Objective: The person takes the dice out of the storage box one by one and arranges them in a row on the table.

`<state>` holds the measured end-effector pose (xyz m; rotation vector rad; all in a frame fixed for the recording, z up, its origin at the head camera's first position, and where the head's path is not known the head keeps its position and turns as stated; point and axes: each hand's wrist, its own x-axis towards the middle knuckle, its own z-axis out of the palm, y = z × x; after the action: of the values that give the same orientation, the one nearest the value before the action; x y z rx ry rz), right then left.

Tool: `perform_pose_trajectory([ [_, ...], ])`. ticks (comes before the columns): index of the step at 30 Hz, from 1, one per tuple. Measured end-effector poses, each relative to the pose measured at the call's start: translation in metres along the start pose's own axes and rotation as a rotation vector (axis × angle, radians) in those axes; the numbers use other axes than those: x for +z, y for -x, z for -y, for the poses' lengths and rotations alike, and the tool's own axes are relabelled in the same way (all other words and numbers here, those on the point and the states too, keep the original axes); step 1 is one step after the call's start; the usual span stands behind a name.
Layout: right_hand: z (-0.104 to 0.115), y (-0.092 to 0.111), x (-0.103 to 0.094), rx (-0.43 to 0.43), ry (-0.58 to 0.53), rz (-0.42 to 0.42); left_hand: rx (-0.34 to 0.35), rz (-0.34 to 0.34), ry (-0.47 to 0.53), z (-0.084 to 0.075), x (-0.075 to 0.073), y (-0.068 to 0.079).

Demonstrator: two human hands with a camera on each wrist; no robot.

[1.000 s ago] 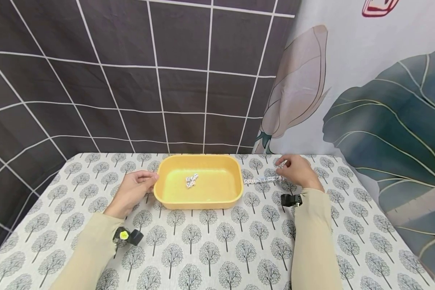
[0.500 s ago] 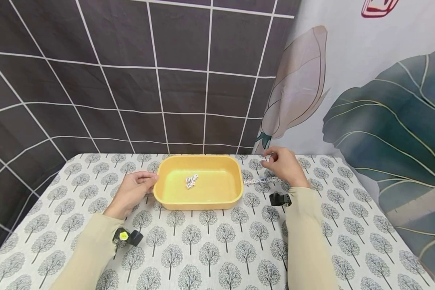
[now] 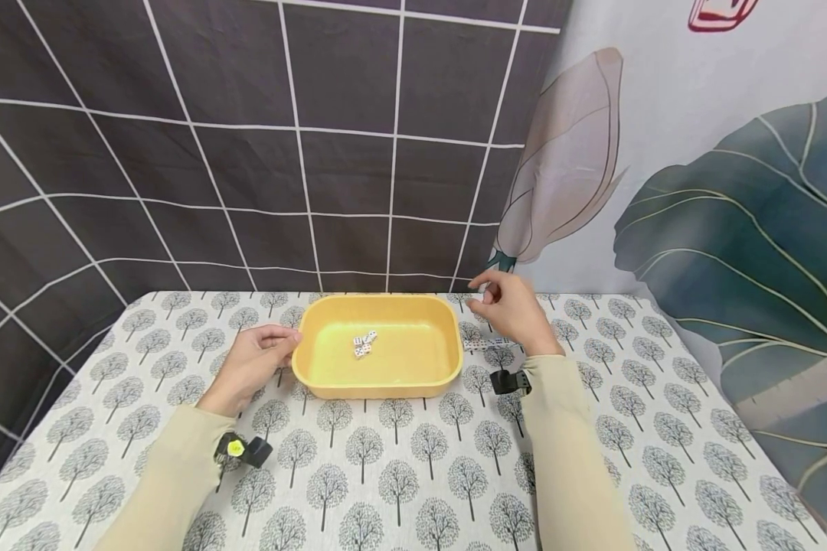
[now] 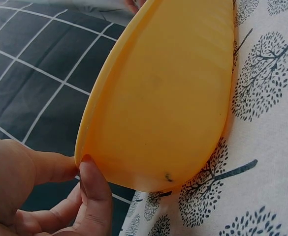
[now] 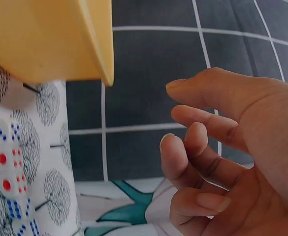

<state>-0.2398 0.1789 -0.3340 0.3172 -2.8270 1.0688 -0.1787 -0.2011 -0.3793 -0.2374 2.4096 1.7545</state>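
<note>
Flanking the yellow tray (image 3: 379, 389), hands differ: left (image 3: 251, 363) pinches its rim (image 4: 89, 115), right (image 3: 517, 312) hovers.

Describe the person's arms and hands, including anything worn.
The left sleeve and right sleeve are long, plain and beige. The left carries a black wrist device with a yellow patch; the right, another black device. Left hand and right hand show no gloves or rings.

Behind a white cloth with printed grey trees (image 3: 379, 451), which covers the table, there hangs a dark grey fabric with white grid lines (image 3: 344, 184), slightly wrinkled. To its right hangs a pale cloth (image 3: 668, 92), bearing a large pinkish flower bud (image 3: 572, 153) and a broad blue-green leaf (image 3: 751, 222). The light is rather even.
</note>
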Motion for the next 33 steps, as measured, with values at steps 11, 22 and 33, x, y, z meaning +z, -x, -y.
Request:
perform_pose_trajectory([
  [11,0.023,-0.004,0.028,-0.062,0.008,-0.031,-0.005,0.000,-0.015,-0.001,0.000,0.001],
  [22,0.040,-0.003,0.055,-0.122,0.027,0.010,-0.015,0.001,-0.005,0.001,0.000,0.000],
  [33,0.050,-0.003,0.079,-0.155,0.070,0.103,0.002,-0.003,0.001,0.000,0.000,0.000],
])
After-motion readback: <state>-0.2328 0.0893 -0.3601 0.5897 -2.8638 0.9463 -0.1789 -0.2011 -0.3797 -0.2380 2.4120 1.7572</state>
